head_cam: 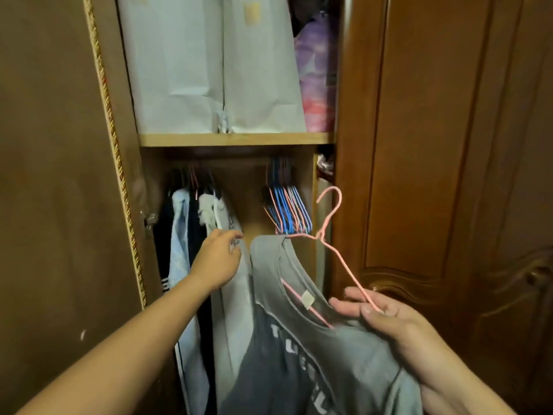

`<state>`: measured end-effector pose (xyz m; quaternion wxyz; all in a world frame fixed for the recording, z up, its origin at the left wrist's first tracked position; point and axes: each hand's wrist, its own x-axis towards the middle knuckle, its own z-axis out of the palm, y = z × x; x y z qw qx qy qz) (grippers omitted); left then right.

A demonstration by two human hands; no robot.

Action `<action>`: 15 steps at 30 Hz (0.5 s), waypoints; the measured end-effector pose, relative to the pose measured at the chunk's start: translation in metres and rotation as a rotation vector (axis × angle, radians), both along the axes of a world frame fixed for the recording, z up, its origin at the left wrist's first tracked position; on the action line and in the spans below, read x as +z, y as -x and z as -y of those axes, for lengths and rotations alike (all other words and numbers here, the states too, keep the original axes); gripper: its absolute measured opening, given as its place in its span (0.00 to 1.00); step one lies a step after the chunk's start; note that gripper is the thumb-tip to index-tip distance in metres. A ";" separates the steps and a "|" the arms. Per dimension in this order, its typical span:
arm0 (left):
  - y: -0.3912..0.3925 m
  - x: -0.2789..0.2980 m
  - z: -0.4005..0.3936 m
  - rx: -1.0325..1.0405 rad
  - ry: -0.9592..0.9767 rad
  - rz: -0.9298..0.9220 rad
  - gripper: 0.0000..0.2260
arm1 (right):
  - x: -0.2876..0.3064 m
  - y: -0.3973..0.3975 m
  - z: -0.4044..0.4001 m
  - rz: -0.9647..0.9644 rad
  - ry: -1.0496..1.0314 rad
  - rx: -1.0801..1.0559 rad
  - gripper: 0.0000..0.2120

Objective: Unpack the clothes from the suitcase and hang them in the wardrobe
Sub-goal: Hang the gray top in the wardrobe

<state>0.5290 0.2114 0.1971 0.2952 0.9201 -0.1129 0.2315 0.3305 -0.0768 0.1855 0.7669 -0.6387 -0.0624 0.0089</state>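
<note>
A grey T-shirt [344, 363] with pale lettering on a darker chest panel hangs on a pink wire hanger [338, 250] in front of the open wardrobe. My right hand [386, 319] grips the hanger's sloping arm together with the shirt's shoulder, hook pointing up. My left hand [217, 262] reaches into the wardrobe and presses against a hanging light grey garment [236, 310], fingers extended toward the clothes on the left. Several hung clothes [185, 235] in white, pale blue and black fill the rail's left side. The suitcase is out of view.
A bunch of empty blue and pink hangers [287, 211] hangs at the rail's right. Above a wooden shelf [236, 139] stand pale garment bags [209, 64] and a pink-purple bundle [317, 76]. Brown wardrobe doors [59, 175] flank both sides.
</note>
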 end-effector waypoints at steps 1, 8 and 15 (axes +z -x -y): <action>-0.008 -0.002 -0.005 0.009 -0.009 0.006 0.16 | -0.002 -0.012 -0.005 0.021 0.034 -0.026 0.17; -0.061 0.001 -0.036 0.142 -0.109 0.023 0.17 | 0.022 -0.095 -0.026 0.235 0.424 -0.079 0.08; -0.066 0.006 -0.050 0.228 -0.135 0.060 0.18 | 0.006 -0.208 -0.044 0.214 0.256 0.028 0.16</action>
